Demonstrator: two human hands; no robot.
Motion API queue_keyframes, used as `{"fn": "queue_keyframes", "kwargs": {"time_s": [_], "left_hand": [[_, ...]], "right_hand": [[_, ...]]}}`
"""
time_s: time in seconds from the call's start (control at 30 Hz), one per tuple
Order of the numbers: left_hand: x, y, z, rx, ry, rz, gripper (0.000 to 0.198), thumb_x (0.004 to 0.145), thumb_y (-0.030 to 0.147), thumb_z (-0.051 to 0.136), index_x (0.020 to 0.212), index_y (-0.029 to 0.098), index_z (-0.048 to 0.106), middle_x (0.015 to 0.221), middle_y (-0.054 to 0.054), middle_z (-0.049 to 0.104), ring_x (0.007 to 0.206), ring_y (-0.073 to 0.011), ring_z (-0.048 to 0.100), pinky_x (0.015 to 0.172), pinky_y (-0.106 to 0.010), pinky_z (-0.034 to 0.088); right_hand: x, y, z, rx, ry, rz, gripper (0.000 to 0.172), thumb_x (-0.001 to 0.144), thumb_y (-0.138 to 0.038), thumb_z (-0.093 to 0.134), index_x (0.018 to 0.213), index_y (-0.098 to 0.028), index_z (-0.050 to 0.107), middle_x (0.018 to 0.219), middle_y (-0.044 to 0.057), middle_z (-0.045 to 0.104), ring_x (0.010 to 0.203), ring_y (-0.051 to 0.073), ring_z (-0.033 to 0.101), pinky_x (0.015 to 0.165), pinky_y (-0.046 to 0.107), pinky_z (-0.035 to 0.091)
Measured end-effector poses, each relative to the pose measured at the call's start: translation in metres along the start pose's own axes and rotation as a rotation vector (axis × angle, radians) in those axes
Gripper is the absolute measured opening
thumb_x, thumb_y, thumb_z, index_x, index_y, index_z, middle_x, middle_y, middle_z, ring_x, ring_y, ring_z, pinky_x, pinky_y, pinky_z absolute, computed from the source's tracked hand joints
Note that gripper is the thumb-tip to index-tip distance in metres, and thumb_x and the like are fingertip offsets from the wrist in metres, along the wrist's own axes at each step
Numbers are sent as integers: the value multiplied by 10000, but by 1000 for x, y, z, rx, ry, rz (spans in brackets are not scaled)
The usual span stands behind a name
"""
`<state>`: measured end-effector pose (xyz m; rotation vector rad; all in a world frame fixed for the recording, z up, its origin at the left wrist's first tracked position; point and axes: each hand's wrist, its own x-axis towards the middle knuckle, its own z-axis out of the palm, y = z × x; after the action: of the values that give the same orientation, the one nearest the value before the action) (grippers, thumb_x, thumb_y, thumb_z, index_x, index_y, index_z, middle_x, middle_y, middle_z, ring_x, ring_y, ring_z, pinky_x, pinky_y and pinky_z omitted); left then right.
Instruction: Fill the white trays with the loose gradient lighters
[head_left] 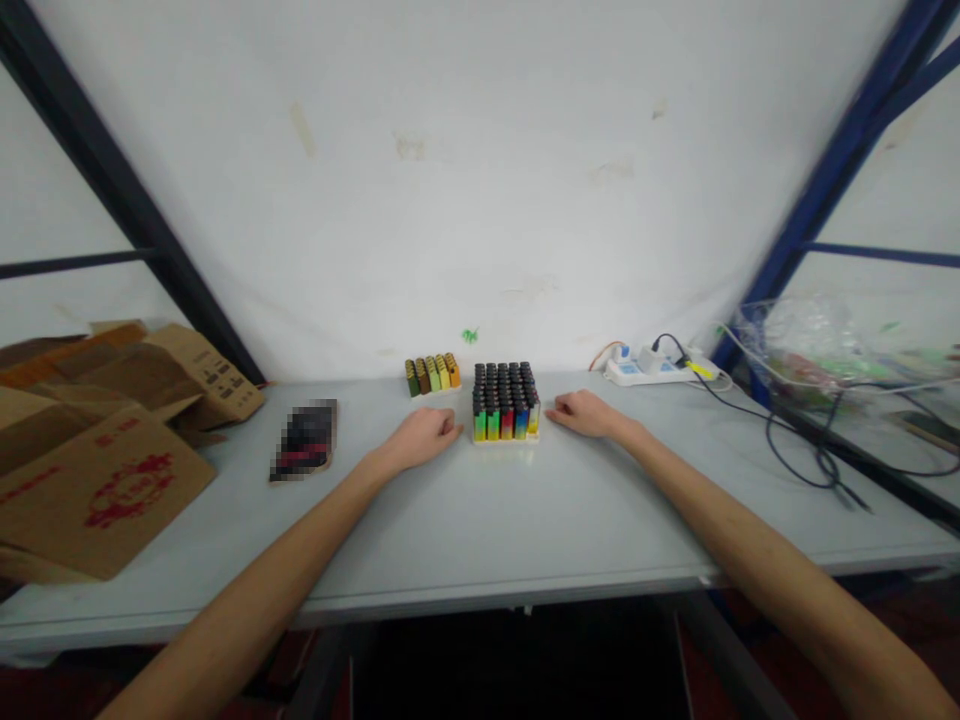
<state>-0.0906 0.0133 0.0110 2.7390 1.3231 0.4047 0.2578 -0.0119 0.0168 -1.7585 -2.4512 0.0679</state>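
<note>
A block of several cigarette lighters point(504, 424) stands upright in close rows in a low pale tray point(506, 440) at the middle of the table. Their tops are black, and the bodies in the front row run through green, yellow, red and blue. My left hand point(421, 438) rests on the table just left of the block, fingers curled in and nothing seen in them. On the other side lies my right hand point(583, 414), also curled and apart from the lighters. Behind my left hand is a smaller set of lighters point(433, 374) with yellowish tops.
Cardboard boxes point(112, 480) lie at the left, with a blurred dark object point(306, 440) beside them. A white power strip point(652, 370) with plugs sits by the wall, and black cables point(821, 465) trail right. Clear plastic bags point(806, 340) lie beyond the blue frame point(810, 160).
</note>
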Motion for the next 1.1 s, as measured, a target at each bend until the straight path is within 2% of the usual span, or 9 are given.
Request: {"fn": "queue_keyframes", "kwargs": {"time_s": [0.37,1.1], "left_hand": [[-3,9,-9,-14,-17,-2,343,961,391,489,669,213,518,616,-24,598,602,-202,568,602,-292,328],[-2,1,-2,19,-14,-1,325,964,399,479,703,215,539,658,-34,630,641,-210,595,620,-294,340]], "right_hand": [[0,-1,1,-25,2,-4,448,1041,-423,456,863,-142,757,833,118,766,711,196,668,640,275,353],[-2,-2,-2,-39,-19,-1,423,1045,-415,459,903,-149,757,875,112,773,744,189,679,644,265,348]]}}
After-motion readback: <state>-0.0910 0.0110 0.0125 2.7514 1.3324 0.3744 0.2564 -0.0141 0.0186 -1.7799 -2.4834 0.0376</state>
